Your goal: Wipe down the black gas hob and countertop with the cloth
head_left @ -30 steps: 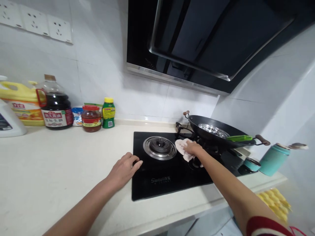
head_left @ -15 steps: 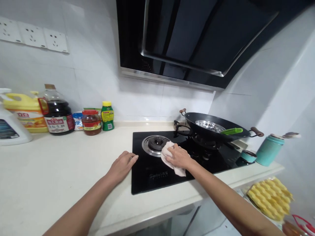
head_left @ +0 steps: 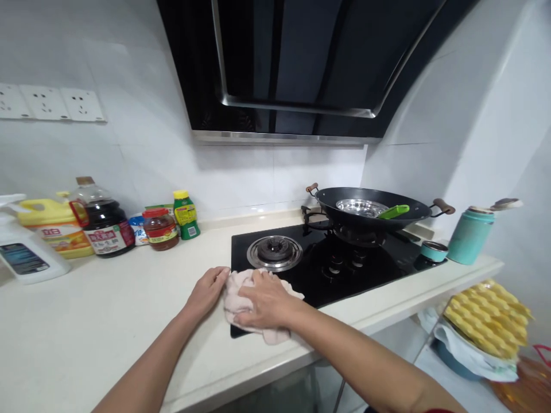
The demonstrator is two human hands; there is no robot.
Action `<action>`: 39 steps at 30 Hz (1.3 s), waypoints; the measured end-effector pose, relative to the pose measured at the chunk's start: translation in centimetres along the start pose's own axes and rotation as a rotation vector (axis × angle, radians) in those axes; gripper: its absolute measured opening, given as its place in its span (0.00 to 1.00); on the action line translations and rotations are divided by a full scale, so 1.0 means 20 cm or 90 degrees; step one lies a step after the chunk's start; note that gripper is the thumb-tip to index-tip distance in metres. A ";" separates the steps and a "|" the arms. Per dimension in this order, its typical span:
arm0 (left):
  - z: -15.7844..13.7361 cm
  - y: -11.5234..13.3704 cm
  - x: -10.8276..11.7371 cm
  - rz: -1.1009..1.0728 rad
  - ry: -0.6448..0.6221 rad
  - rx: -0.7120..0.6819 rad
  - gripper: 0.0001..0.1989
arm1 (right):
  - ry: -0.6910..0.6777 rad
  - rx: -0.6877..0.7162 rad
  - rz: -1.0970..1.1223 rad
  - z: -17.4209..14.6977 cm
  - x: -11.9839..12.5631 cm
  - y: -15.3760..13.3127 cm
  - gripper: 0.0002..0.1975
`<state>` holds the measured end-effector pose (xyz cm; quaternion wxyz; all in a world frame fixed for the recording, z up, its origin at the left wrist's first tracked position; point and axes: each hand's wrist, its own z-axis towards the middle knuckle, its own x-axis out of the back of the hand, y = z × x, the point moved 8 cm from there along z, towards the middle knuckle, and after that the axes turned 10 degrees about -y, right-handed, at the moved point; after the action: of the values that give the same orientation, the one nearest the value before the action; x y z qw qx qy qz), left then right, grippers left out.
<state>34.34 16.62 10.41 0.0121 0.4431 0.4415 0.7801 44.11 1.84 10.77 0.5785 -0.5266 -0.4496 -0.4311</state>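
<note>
- Pale pink, crumpled cloth [head_left: 236, 301] and bare right hand [head_left: 269, 301] have moved left and toward the person since half a second ago — from beside the burner to the cooktop's front left corner.
- The cloth lies spread over that corner of the black glass cooktop [head_left: 310, 284], overlapping its left and front edges.
- The right hand grasps the cloth from above, palm down, fingers bent into its folds.
- The bare left hand [head_left: 207, 292] grips nothing; its loosely curved fingers rest palm down at the cooktop's left edge, right by the cloth — whether they touch it, I cannot tell.
- Just behind the cloth sits a round, silver-ringed burner [head_left: 274, 252].
- Farther right, a wide black wok [head_left: 340, 218] with wooden handles holds a shiny metal dish [head_left: 360, 207] and a bright green handle [head_left: 394, 211].
- Past the wok stand a small teal cup [head_left: 434, 252] and a teal cylindrical container [head_left: 470, 235].
- Well left, on the cream countertop [head_left: 129, 310], stand a red-lidded glass jar [head_left: 160, 229] and a green, yellow-capped bottle [head_left: 186, 215].
</note>
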 end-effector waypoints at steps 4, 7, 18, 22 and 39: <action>0.00 0.00 0.00 -0.003 -0.008 -0.004 0.29 | 0.013 0.075 0.001 -0.13 -0.02 -0.08 0.20; 0.00 0.01 -0.01 0.003 -0.017 -0.013 0.28 | 0.030 0.103 0.022 -0.28 -0.01 -0.07 0.16; -0.02 0.03 -0.05 0.027 -0.065 -0.018 0.27 | 0.053 -0.073 0.148 -0.86 0.07 0.29 0.15; -0.01 0.03 -0.06 0.040 -0.071 -0.044 0.27 | 0.120 -0.191 0.206 -1.03 0.13 0.55 0.13; -0.01 0.05 -0.06 0.077 -0.083 -0.066 0.27 | 0.353 -0.463 0.354 -0.74 0.29 1.40 0.22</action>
<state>35.28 15.48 10.24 0.0163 0.5175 0.3714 0.7707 73.58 -10.93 9.68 0.5479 -0.6591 0.0551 -0.5122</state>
